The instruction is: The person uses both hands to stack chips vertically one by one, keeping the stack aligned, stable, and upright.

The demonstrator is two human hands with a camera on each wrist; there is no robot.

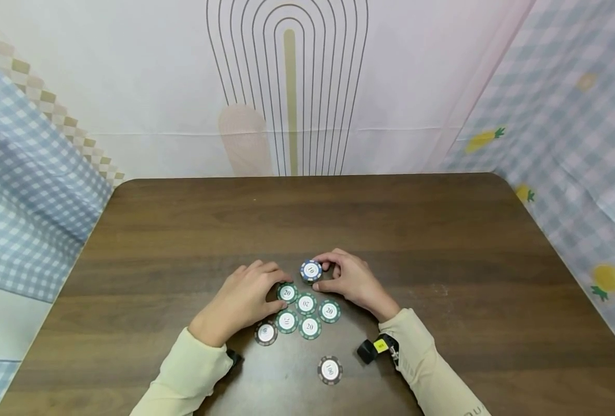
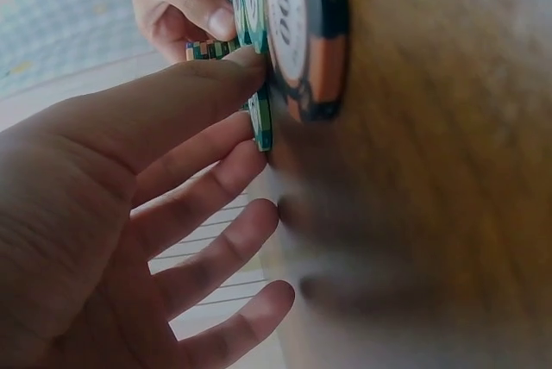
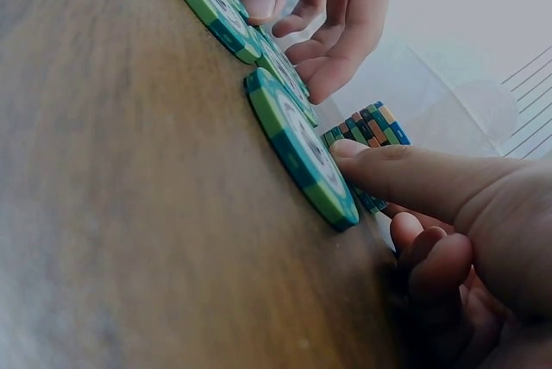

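Near the table's middle, my right hand [image 1: 355, 280] grips a short stack of poker chips [image 1: 311, 270] between thumb and fingers, a blue chip on top. Mixed coloured edges of that stack [image 3: 366, 132] show in the right wrist view. To its left, my left hand [image 1: 245, 297] has thumb and index finger at either side of a green 20 chip [image 1: 288, 292] lying flat. The other left fingers [image 2: 228, 235] are spread, tips by the tabletop. Several more green chips [image 1: 310, 327] lie close together just in front.
A dark chip [image 1: 266, 333] lies by the left thumb, beside the green ones. Nearer the front is a dark 100 chip [image 1: 330, 370], apart from the group. The brown wooden table [image 1: 182, 219] ends at a patterned cloth [image 1: 401, 86] behind; checked cloths hang at both sides.
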